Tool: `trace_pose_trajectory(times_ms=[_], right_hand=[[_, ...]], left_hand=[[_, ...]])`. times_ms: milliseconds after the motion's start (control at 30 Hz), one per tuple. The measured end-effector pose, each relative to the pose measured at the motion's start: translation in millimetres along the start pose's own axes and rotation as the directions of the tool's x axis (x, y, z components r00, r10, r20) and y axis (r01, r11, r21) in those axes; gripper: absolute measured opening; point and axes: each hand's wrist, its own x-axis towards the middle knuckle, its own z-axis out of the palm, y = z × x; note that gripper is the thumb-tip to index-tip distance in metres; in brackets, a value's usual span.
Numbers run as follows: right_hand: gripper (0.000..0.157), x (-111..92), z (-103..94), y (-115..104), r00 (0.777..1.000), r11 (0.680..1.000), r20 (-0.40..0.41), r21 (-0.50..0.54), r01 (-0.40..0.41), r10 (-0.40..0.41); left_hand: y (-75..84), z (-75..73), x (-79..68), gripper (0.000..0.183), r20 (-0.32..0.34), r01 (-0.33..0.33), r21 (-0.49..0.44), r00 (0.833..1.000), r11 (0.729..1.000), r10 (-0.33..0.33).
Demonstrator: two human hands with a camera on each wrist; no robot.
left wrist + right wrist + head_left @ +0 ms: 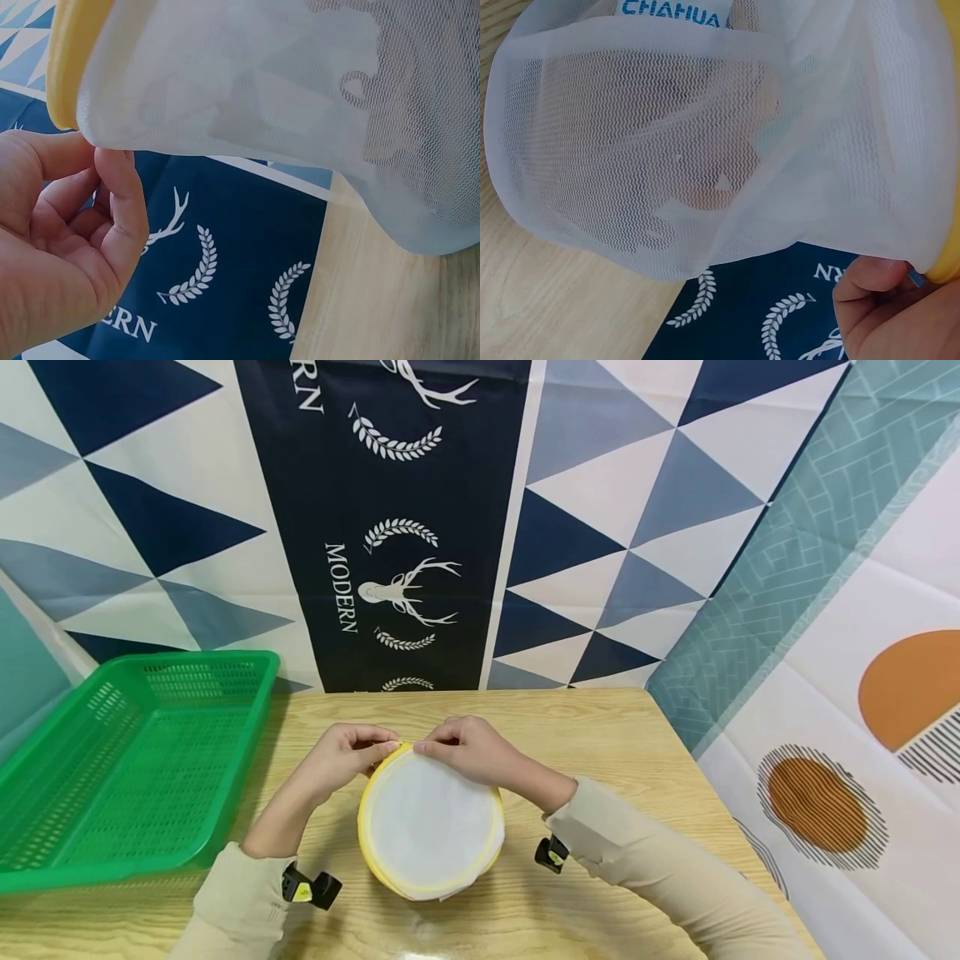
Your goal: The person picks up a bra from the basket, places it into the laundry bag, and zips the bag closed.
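Observation:
A white mesh laundry bag (435,818) with a yellow rim is held up over the table, its round end facing the head camera. My left hand (341,764) pinches the far edge of that rim between thumb and fingers. Close beside it, my right hand (472,752) pinches the same edge just to the right. In the right wrist view, a small blue bit (916,277) shows at the right fingers, and a white label (675,10) reading CHAHUA is on the mesh. The soft mesh body (225,90) hangs down in the left wrist view.
A green plastic basket (172,760) with slotted sides stands at the left of the wooden table (600,735). Patterned cloth (405,527) rises behind the table's back edge, with more cloth (810,710) along the right side.

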Motion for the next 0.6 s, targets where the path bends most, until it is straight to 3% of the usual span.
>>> trace_pose_trajectory(times_ms=[267, 600], right_hand=[[0.019, 3.9, 2.8, 0.2, 1.0, 1.0, 0.011, 0.015, -0.023, 0.023], [0.021, 5.0, 2.3, -2.3, 0.998, 0.999, 0.046, -0.01, 0.031, -0.03]], left_hand=[[0.1, -0.2, 1.6, 0.035, -0.003, -0.007, -0.007, 1.0, 1.0, 0.007], [2.2, 0.9, 2.9, 0.035, 0.013, -0.016, -0.005, 1.0, 1.0, 0.016]])
